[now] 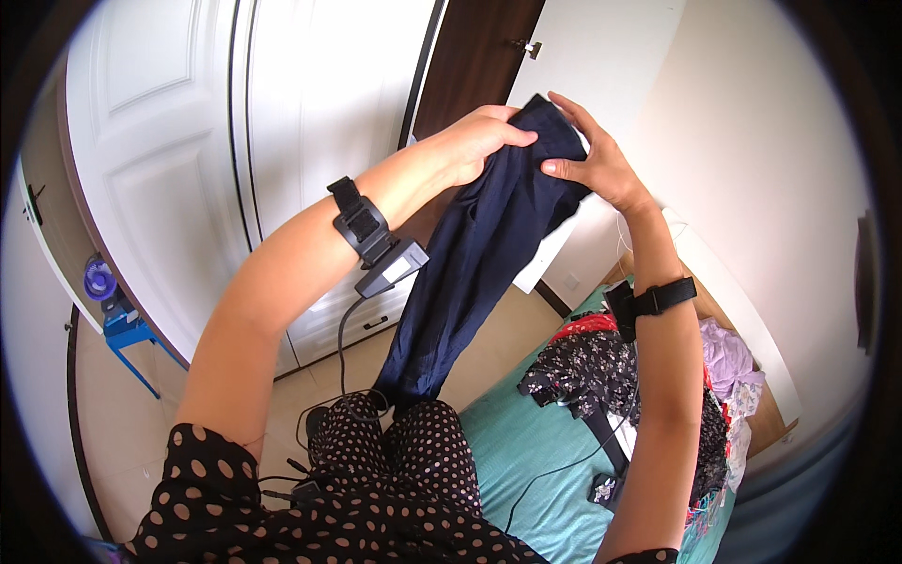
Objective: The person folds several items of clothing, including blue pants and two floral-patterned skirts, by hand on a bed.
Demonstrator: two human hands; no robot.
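A pair of dark navy trousers hangs at full length in front of me, waist end up and lower end down by my feet. My left hand is closed on the upper left edge, its thumb lying across the front of the cloth. On the opposite edge, my right hand curves around the fabric, thumb over the front. Its index finger stretches up beside the top corner, and the other fingers are partly hidden. Both arms are raised and wear black straps; a small grey device with a cable sits on the left one.
To the right stands a bed with a green sheet, bearing a heap of clothes, including a black floral garment and a lilac one. A white wardrobe rises at the left. Farther left are a blue stool and a purple fan.
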